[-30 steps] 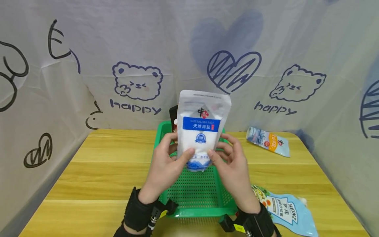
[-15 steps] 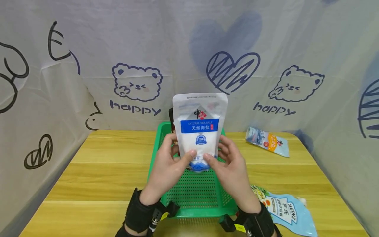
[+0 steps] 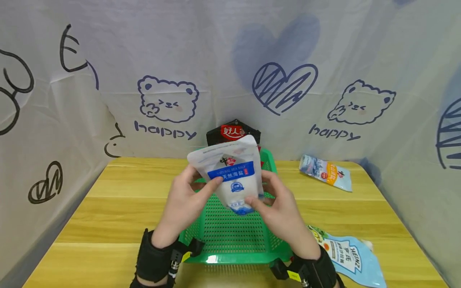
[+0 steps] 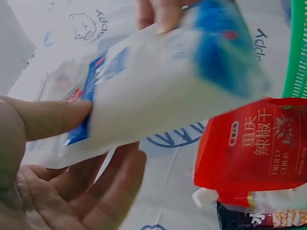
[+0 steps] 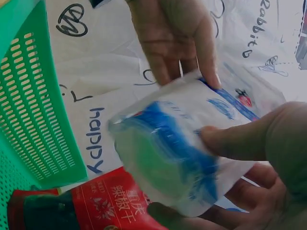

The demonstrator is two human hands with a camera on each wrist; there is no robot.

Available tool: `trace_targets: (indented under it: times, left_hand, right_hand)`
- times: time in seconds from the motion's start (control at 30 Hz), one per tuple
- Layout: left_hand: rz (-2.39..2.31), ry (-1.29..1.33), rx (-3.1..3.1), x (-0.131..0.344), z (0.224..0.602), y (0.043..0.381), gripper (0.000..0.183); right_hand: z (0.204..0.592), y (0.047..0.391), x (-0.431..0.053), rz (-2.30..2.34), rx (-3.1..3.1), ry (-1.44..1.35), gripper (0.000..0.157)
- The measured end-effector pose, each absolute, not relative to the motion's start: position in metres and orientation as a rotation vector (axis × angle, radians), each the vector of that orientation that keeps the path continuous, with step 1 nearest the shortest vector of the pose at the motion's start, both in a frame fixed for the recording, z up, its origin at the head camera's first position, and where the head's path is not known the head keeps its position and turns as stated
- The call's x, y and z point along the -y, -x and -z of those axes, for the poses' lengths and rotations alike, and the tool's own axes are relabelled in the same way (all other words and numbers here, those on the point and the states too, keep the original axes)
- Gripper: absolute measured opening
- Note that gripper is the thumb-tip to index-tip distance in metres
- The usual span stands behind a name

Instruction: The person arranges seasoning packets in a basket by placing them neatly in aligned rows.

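Both hands hold a white, blue-banded bag of sea salt (image 3: pixel 237 187) above the green basket (image 3: pixel 234 259). The bag leans toward the left in the head view, its printed front facing me. My left hand (image 3: pixel 187 204) pinches its left edge near the blue band, thumb in front and fingers behind. Lower down, my right hand (image 3: pixel 284 210) grips the right side, its thumb on the front near the base. In the left wrist view, a red bag of dried chilis (image 4: pixel 254 143) lies beyond the salt bag (image 4: pixel 148 91).
A black package with a red label (image 3: pixel 232 133) stands up at the basket's far end. To the right on the wooden table (image 3: pixel 119 212) lie a blue and orange pouch (image 3: pixel 325 172) and a light-blue Heinz pouch (image 3: pixel 351 256). A cloth wall with drawings rises behind.
The salt bag has come down and tipped leftward, uncovering more of the black package behind. My left hand has shifted left and higher along the bag; the right stays near its base.
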State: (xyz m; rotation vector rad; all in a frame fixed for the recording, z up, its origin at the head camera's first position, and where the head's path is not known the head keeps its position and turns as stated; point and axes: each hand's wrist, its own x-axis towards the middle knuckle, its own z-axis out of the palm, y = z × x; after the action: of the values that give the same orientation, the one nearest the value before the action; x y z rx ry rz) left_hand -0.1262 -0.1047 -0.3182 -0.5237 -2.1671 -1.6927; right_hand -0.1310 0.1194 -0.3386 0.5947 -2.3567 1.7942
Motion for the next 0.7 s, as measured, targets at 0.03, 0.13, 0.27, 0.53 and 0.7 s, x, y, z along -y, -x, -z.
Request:
trace_targets:
  times: [0.03,0.13,0.27,0.53,0.7]
  left_hand:
    - [1.695,0.516,2.174,0.106,0.318,0.126,0.045]
    - [1.703,0.489,2.189,0.106,0.316,0.125,0.041]
    - [1.676,0.453,2.23,0.106,0.315,0.125,0.036]
    - [1.623,0.562,2.299,0.108,0.307,0.134,0.016]
    - [1.455,0.674,2.354,0.104,0.296,0.147,0.009]
  right_hand:
    - [0.339,0.131,-0.121,-1.768,2.386,-0.594,0.056]
    - [0.341,0.132,-0.125,-1.718,2.461,-0.613,0.055]
    - [0.342,0.134,-0.129,-1.683,2.526,-0.638,0.054]
    - [0.339,0.138,-0.14,-1.625,2.631,-0.693,0.053]
    - [0.337,0.143,-0.149,-1.556,2.663,-0.678,0.051]
